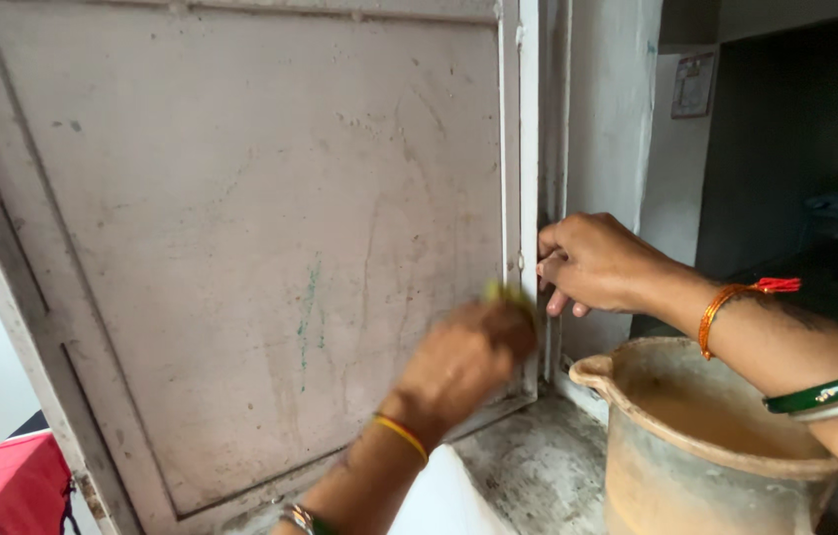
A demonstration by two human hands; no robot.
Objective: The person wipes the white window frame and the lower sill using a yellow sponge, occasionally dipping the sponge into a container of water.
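Two hands at door [240,228] edge — left hand [458,362] scrubbing, right hand [592,263] gripping.

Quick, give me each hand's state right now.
Left hand: closed on a yellow-green scrubber, blurred, against the door panel.
Right hand: closed, gripping the door's edge.

Ledge [538,466]: grey stone, stained, below my hands. Carries one bucket [706,446], worn, tan, at four o'clock, holding murky water; door panel [240,228] at ten o'clock.
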